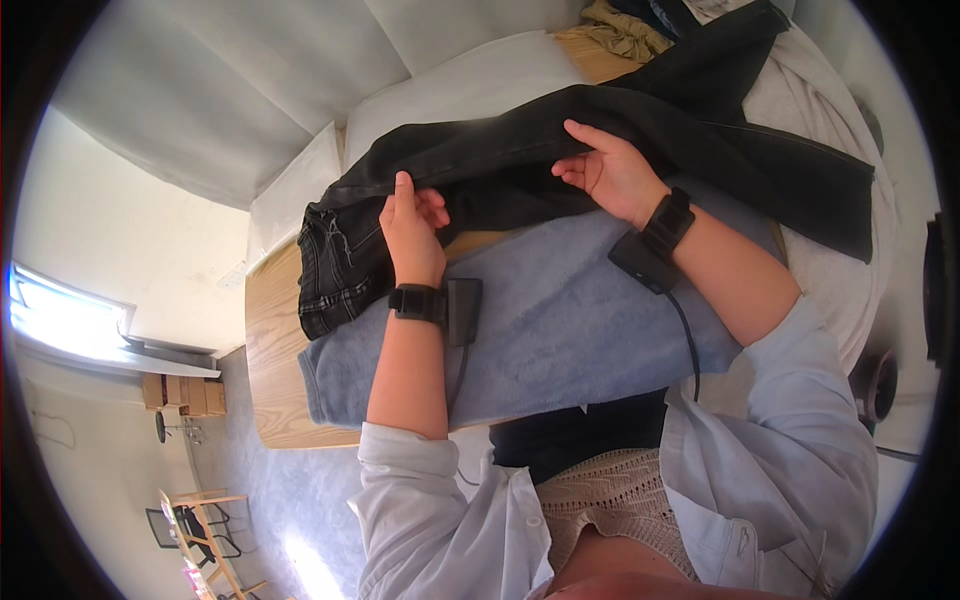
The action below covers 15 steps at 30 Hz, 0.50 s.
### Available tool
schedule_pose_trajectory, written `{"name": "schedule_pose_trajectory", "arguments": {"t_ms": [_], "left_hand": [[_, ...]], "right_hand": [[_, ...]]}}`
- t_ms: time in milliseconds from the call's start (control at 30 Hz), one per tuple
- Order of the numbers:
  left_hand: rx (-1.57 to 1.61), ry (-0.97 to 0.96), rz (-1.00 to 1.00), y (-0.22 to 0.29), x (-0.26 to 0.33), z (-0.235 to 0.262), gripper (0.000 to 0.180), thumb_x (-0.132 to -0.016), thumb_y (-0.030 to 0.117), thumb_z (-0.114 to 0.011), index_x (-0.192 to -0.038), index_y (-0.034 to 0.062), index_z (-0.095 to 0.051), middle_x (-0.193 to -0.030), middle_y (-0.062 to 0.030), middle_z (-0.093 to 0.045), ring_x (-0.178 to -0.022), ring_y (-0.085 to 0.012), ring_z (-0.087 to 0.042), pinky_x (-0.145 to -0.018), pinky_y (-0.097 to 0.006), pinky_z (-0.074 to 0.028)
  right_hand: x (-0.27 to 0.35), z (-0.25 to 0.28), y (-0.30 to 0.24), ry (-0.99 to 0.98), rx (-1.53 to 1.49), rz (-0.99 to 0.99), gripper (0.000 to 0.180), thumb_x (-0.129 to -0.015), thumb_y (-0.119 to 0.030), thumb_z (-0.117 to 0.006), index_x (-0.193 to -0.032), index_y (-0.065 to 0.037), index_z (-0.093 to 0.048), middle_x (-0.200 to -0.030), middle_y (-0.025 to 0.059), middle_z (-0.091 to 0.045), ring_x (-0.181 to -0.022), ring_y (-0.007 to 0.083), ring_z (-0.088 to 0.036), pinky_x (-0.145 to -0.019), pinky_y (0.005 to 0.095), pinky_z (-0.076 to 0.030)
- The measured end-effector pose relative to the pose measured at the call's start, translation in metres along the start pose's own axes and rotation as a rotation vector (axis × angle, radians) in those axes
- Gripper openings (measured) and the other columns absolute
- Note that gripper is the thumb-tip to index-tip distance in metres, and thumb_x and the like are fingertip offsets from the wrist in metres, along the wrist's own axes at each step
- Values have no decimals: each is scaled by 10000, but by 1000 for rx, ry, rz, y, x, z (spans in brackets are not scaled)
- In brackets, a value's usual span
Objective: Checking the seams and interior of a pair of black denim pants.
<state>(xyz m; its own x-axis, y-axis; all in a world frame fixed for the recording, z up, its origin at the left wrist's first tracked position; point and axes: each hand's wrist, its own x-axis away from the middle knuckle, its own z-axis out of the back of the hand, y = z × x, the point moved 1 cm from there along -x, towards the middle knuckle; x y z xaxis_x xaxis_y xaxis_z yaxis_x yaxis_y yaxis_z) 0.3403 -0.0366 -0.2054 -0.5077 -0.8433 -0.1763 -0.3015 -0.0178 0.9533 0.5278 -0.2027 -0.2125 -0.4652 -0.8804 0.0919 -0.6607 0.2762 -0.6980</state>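
Observation:
A pair of black jeans [500,150] lies stretched sideways across the table, its waistband at the left and its two legs spreading apart at the right. My left hand [412,225] is over the jeans near the waist end, thumb raised and fingers loosely curled apart from it. Farther right, my right hand [615,180] is by the middle of the jeans, with a gap between thumb and bent fingers. No cloth shows gripped in either hand; whether the fingers touch the denim I cannot tell. Below both hands, a blue fleecy cloth [540,320] is spread along the near side.
The wooden table [275,390] shows at the left. Pale cloth [830,290] covers its right end, and a tan garment [625,35] lies at the back. Grey curtain-like sheeting [250,90] hangs behind. Cardboard boxes [185,393] and a wooden frame [205,530] stand on the floor at the left.

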Motion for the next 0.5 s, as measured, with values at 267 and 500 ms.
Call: {"name": "schedule_pose_trajectory", "arguments": {"t_ms": [267,500], "left_hand": [[120,273,-327,21,5,5,423,-958,394,-468,-714,52,-516,-602,-52,-554,-495,-115,-480,-471,-233,-367],[76,174,-98,5,3,9,348,-945,329,-499,-728,58,-526,-595,-58,-543,-483,-135,-473,-467,-249,-365]], "right_hand": [[9,-15,4,25,161,40,231,-886,-279,-622,-980,-68,-610,-881,35,-634,-701,156,-605,-639,247,-475],[7,-11,3,209,63,164,216,-833,-239,-647,-938,-53,-613,-844,30,-615,-644,150,-575,-610,262,-464]]}}
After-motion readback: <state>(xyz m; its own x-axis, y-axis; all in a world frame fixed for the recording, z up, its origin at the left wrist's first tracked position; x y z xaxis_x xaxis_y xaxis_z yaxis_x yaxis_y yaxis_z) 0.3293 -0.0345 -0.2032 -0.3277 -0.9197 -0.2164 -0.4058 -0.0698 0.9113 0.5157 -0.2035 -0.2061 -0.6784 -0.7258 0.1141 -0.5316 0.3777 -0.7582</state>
